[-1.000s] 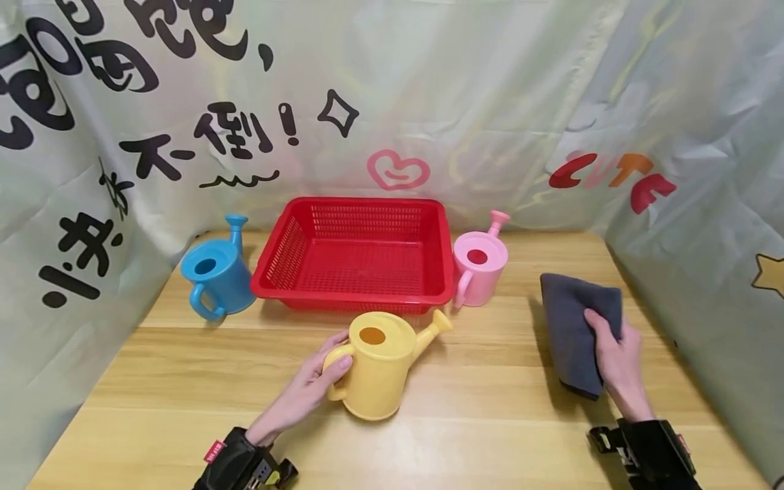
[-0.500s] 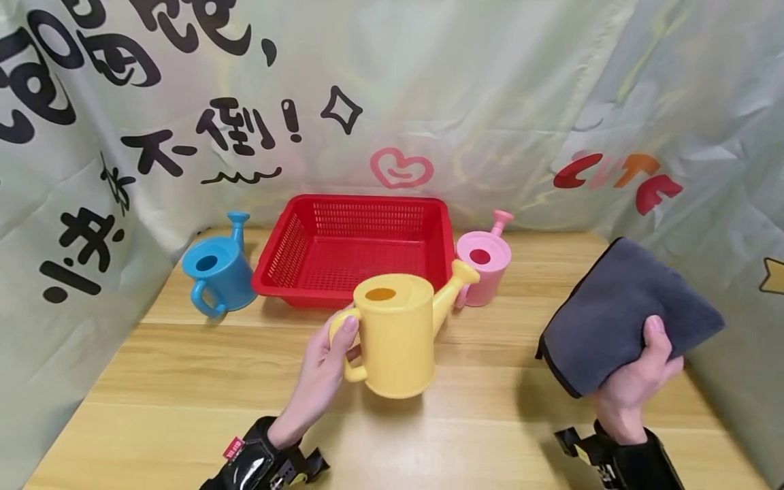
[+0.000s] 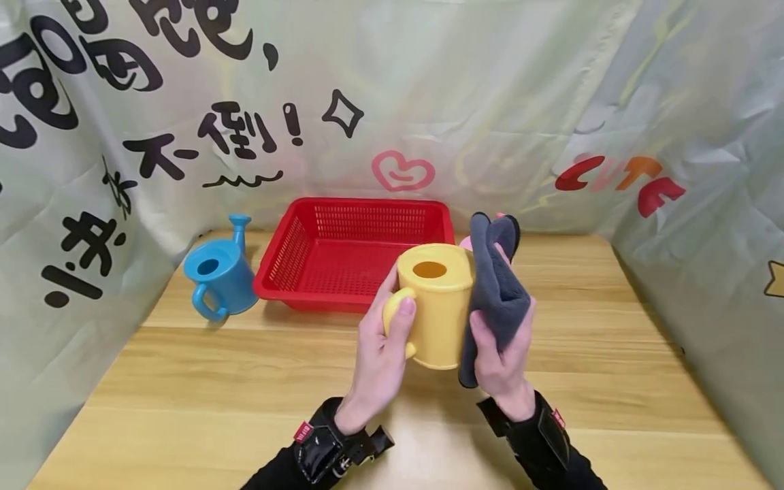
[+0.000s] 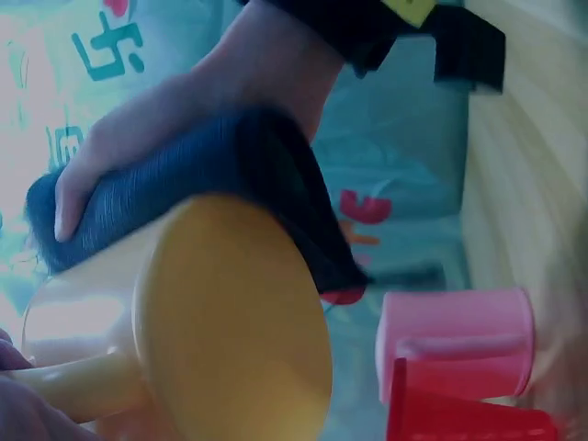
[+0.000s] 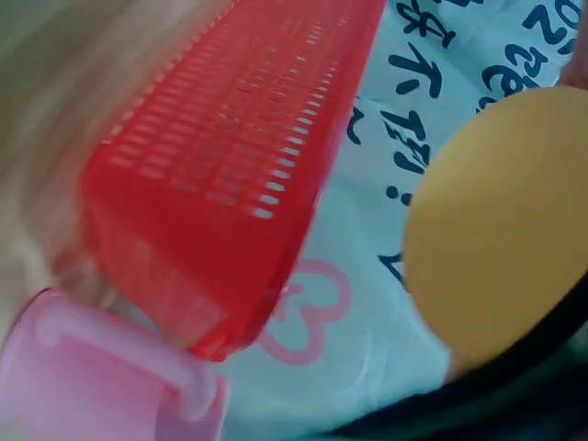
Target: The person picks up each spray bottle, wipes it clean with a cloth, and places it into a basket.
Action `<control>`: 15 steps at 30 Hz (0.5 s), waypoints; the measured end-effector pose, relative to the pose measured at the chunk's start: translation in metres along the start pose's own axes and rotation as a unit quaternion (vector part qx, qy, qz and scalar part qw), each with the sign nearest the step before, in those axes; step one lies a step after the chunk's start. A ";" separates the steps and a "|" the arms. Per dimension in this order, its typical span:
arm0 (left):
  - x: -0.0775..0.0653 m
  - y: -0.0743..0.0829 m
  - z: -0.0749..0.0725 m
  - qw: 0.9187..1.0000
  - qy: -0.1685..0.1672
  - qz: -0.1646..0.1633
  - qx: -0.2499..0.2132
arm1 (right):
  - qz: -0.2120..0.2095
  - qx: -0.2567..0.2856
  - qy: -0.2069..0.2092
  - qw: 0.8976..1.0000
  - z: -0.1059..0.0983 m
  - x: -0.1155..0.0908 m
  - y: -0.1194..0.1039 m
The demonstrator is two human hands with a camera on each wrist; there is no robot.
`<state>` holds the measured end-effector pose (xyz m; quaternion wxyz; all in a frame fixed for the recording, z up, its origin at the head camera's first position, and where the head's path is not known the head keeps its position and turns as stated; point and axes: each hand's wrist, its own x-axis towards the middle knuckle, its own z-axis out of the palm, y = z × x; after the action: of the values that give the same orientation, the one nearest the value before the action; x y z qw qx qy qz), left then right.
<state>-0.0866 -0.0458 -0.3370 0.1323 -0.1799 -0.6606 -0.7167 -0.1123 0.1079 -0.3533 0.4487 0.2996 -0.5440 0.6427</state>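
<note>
Held up over the table, a yellow watering can [image 3: 439, 320] has its handle in the grip of my left hand [image 3: 380, 347]. My right hand [image 3: 505, 357] grips a folded dark grey cloth [image 3: 499, 289] against the can's right side. The cloth hides the spout in the head view. In the left wrist view the can's round base [image 4: 239, 322] faces the camera, with the cloth [image 4: 152, 197] wrapped along its wall. Only part of the base [image 5: 505, 220] shows in the right wrist view.
Behind the hands stands a red plastic basket [image 3: 361, 304] with nothing in it. A blue watering can [image 3: 222, 279] is at its left. The pink watering can [image 4: 455, 340] at its right is mostly hidden by the cloth in the head view. Printed fabric [image 3: 508, 122] encloses the table.
My left hand has lifted the yellow watering can off the table and moved it right. My right hand has raised the cloth and brought it left, from the table's right side onto the can.
</note>
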 end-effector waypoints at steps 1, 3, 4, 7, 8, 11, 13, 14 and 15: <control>0.001 0.000 0.001 1.000 0.005 0.009 0.000 | 0.002 0.004 -0.017 1.000 0.004 0.000 0.002; 0.002 -0.001 0.002 1.000 0.018 0.024 0.000 | 0.005 0.008 -0.043 0.999 0.010 0.001 0.005; 0.003 -0.001 0.002 0.999 0.025 0.028 -0.001 | 0.012 0.007 -0.050 0.999 0.012 0.001 0.006; 0.004 -0.001 0.001 0.998 0.043 0.040 -0.005 | 0.019 -0.024 -0.059 0.998 0.020 -0.003 0.006; 0.005 0.000 0.001 0.998 0.047 0.045 -0.007 | 0.012 -0.041 -0.063 0.997 0.023 -0.005 0.006; 0.007 0.000 0.003 0.996 0.058 0.068 -0.006 | -0.050 -0.129 -0.078 0.987 0.032 -0.008 0.007; 0.008 0.000 0.005 0.995 0.055 0.079 -0.006 | -0.106 -0.208 -0.101 0.967 0.038 -0.012 0.005; 0.007 0.000 0.004 0.995 0.051 0.081 -0.004 | -0.129 -0.241 -0.111 0.955 0.041 -0.015 0.004; 0.007 -0.001 0.004 0.995 0.048 0.084 0.000 | -0.150 -0.269 -0.121 0.944 0.043 -0.016 0.002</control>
<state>-0.0927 -0.0415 -0.3345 0.2238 -0.2004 -0.6361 -0.7107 -0.1118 0.0621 -0.3586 0.5349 0.3213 -0.6955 0.3564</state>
